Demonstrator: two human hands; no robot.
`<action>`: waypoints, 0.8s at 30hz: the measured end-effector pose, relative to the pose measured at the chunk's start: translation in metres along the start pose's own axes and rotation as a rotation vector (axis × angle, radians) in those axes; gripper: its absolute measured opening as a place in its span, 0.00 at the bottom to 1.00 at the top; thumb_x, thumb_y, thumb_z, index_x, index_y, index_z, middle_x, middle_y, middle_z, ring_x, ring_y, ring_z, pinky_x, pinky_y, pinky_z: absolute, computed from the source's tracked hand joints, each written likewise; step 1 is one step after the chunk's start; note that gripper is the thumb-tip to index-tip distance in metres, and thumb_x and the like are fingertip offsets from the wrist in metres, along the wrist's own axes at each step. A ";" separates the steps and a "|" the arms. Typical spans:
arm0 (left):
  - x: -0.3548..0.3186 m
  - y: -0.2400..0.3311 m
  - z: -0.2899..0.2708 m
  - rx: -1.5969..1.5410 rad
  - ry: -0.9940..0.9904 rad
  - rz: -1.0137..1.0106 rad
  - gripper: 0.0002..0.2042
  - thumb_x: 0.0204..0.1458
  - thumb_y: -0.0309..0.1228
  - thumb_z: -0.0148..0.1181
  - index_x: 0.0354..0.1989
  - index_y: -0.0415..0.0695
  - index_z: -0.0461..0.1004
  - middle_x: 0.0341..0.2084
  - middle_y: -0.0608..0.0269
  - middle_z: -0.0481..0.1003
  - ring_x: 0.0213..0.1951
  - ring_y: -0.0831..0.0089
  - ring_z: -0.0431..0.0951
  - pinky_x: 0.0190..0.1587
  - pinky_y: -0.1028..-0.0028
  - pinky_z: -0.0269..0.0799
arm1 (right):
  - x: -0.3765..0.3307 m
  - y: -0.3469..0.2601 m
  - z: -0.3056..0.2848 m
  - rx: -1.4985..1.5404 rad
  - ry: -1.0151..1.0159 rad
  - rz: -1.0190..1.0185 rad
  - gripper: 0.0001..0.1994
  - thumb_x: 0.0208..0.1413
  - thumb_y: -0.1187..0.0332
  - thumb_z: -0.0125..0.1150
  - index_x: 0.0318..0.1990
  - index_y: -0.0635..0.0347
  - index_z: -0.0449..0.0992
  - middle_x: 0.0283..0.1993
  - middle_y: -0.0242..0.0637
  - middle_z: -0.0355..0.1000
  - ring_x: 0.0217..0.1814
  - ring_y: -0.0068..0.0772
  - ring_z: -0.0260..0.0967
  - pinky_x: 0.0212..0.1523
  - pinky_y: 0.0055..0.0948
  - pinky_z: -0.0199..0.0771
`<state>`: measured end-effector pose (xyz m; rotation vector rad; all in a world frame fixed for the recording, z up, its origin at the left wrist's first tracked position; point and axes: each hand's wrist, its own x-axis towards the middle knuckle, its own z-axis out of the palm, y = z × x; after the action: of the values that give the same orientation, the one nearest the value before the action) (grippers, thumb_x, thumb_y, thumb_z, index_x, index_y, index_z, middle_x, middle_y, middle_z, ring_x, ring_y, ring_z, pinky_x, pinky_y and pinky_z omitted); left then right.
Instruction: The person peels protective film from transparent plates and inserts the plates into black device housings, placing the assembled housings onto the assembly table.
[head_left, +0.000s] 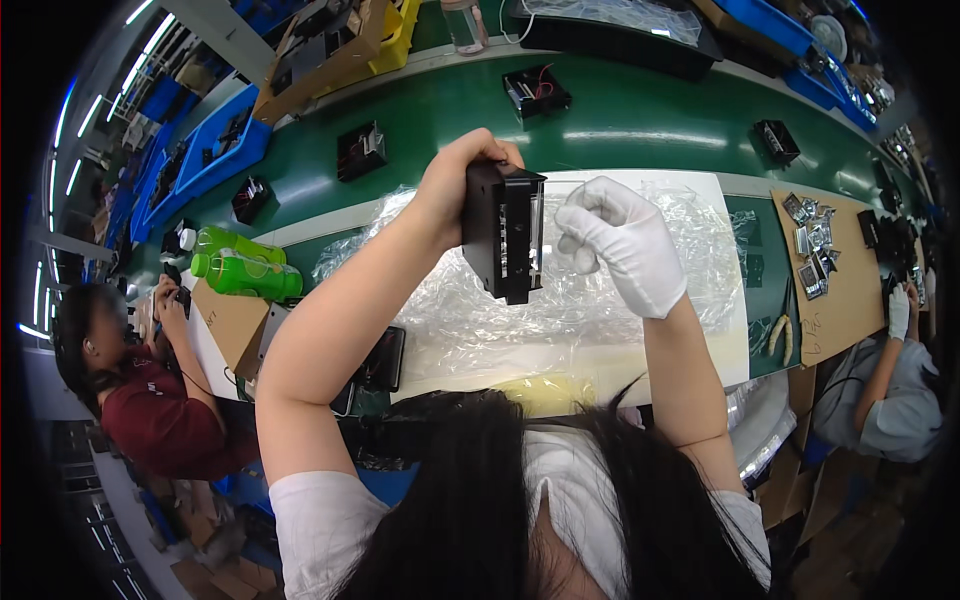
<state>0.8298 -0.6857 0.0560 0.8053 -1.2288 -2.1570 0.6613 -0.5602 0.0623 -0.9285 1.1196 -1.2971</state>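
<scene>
Two hands are up in front of me, above the worktop (640,385). My left hand (455,185), bare, is clamped around a black box (503,243), fingers wrapped over its top and back, holding it upright in the air with its open side turned to the right. My right hand (622,240), in a white glove, is curled into a loose fist just beside that open side, fingertips pinched together at its edge; I cannot tell whether they grip anything small.

Below the box, crinkled clear plastic sheet (560,320) lies spread over a white mat. To my left, two green bottles (245,265) lie on their sides near a cardboard piece. To my right, a brown board (845,300) carries a heap of small metal parts (812,245).

Farther off runs a green belt (620,120) with several small black boxes spaced along it, one showing red wires (537,90). Beyond it stand blue bins (205,150).

People sit at both sides: one in a red top (160,420) on my left, another in a grey top (890,400) on my right.
</scene>
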 end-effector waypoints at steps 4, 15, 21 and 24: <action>0.007 -0.015 0.017 0.033 0.345 0.043 0.12 0.46 0.36 0.48 0.24 0.40 0.74 0.21 0.61 0.72 0.23 0.72 0.67 0.29 0.77 0.62 | 0.003 0.007 -0.006 -0.190 -0.132 0.079 0.08 0.62 0.69 0.55 0.40 0.63 0.77 0.27 0.36 0.74 0.23 0.19 0.68 0.23 0.14 0.67; 0.027 0.017 -0.044 1.259 0.598 0.538 0.11 0.53 0.33 0.50 0.33 0.40 0.78 0.25 0.62 0.76 0.27 0.69 0.72 0.35 0.74 0.69 | -0.021 0.011 -0.079 -0.727 0.155 -0.081 0.15 0.57 0.68 0.59 0.51 0.60 0.75 0.41 0.37 0.76 0.38 0.30 0.72 0.40 0.25 0.73; 0.035 -0.008 -0.016 1.194 0.034 0.493 0.10 0.56 0.27 0.52 0.45 0.41 0.74 0.42 0.60 0.75 0.37 0.67 0.74 0.43 0.70 0.71 | -0.036 0.019 -0.099 -1.267 -0.071 -0.244 0.27 0.42 0.67 0.69 0.54 0.57 0.72 0.51 0.43 0.73 0.48 0.45 0.71 0.54 0.37 0.70; 0.042 -0.033 0.022 1.272 -0.315 0.450 0.11 0.60 0.27 0.49 0.48 0.45 0.74 0.43 0.62 0.73 0.42 0.69 0.74 0.45 0.72 0.71 | -0.036 0.014 -0.096 -1.279 0.000 -0.171 0.33 0.33 0.70 0.73 0.54 0.58 0.71 0.53 0.43 0.72 0.52 0.45 0.69 0.56 0.36 0.69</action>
<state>0.7804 -0.6875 0.0263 0.5039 -2.6690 -0.9775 0.5742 -0.5156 0.0292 -1.9541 1.9224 -0.5726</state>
